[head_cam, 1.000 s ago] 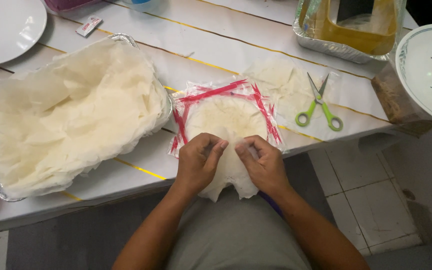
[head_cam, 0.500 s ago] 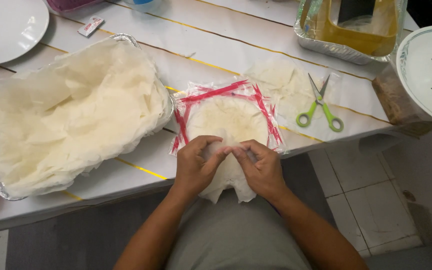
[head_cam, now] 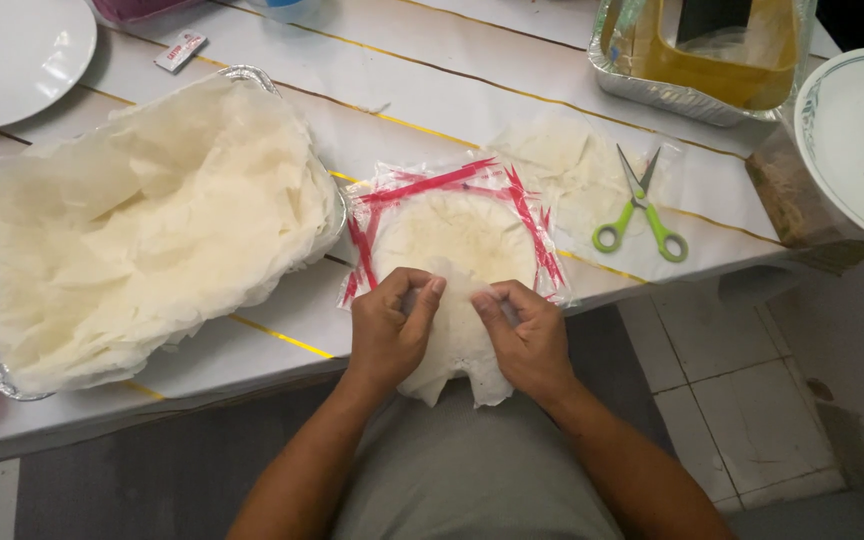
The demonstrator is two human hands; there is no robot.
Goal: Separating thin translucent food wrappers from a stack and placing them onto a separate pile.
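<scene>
A round stack of thin pale wrapper sheets (head_cam: 457,235) lies on its opened clear plastic packet with red stripes (head_cam: 527,215) at the table's front edge. My left hand (head_cam: 389,335) and my right hand (head_cam: 524,338) meet at the stack's near edge. Both pinch one thin sheet (head_cam: 457,365) that hangs down over the table edge toward my lap. The fingertips of the two hands are a small way apart on that sheet.
A large foil tray (head_cam: 337,205) heaped with loose separated sheets (head_cam: 132,220) sits to the left. Green-handled scissors (head_cam: 642,215) lie to the right on more sheets. White plates (head_cam: 7,55) (head_cam: 857,135) stand at both far corners, and a foil tray (head_cam: 692,95) with a yellow container stands behind.
My hands have shifted slightly on the sheet, with the thumbs and fingertips drawn closer together at the stack's near edge. Nothing else has moved.
</scene>
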